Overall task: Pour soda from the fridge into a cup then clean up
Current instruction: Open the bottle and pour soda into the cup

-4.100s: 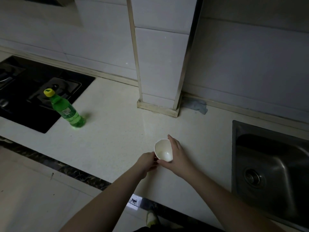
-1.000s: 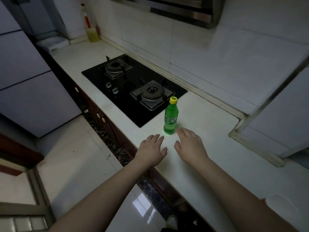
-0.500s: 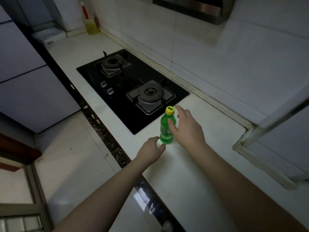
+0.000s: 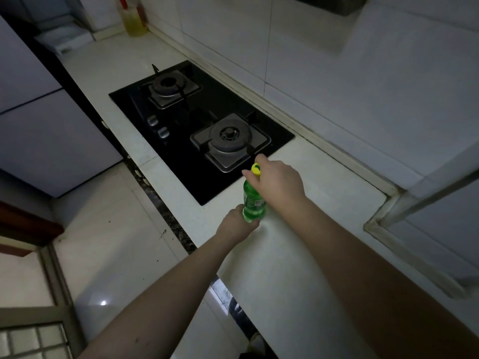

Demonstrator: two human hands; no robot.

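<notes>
A green soda bottle (image 4: 252, 200) with a yellow cap (image 4: 255, 169) stands upright on the white counter (image 4: 298, 268), just in front of the black hob's near corner. My left hand (image 4: 237, 225) grips the bottle's base from the near side. My right hand (image 4: 278, 181) is at the bottle's top, its fingers curled around the neck and cap. The cup is out of view.
A black two-burner gas hob (image 4: 197, 125) lies behind the bottle. A yellow liquid bottle (image 4: 133, 19) stands at the counter's far end by the tiled wall. A wall column's base (image 4: 383, 221) juts out on the right. Grey cabinet fronts (image 4: 46, 141) are across the floor, left.
Both hands left the cup and moved left to the bottle. In the last second they went from hovering flat over the counter to gripping the bottle, left low, right at the cap.
</notes>
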